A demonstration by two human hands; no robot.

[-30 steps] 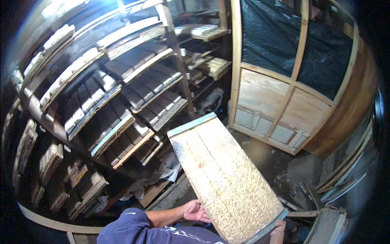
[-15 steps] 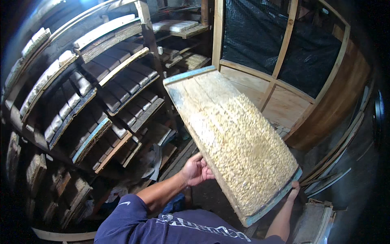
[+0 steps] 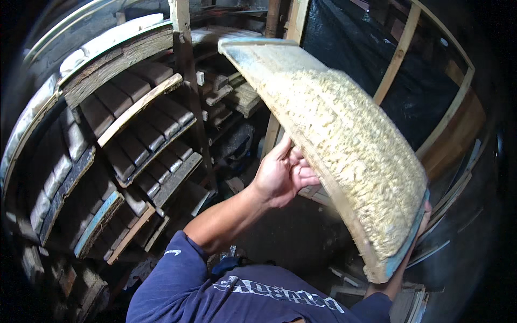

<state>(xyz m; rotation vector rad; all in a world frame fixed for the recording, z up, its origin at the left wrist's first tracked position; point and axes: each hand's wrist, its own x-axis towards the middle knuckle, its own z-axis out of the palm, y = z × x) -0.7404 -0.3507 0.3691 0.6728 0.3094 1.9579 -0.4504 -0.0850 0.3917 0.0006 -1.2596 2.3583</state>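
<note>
Beans are spread on the tray; shelves are ranged to its left, a framed panel behind it.

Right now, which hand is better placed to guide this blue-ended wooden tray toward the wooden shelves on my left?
Likely the left hand: it's at the shelf-side edge of the tray. The right hand is farther from the shelves.

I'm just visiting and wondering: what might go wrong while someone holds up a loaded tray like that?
The loose pale pieces are heaped toward the near end of the tilted tray, so some might spill there.
The left hand is at one long side and the right hand at the near end; the far end, unheld, might dip or twist.
That end might also knock the rack post, though the gap is hard to judge.
</note>
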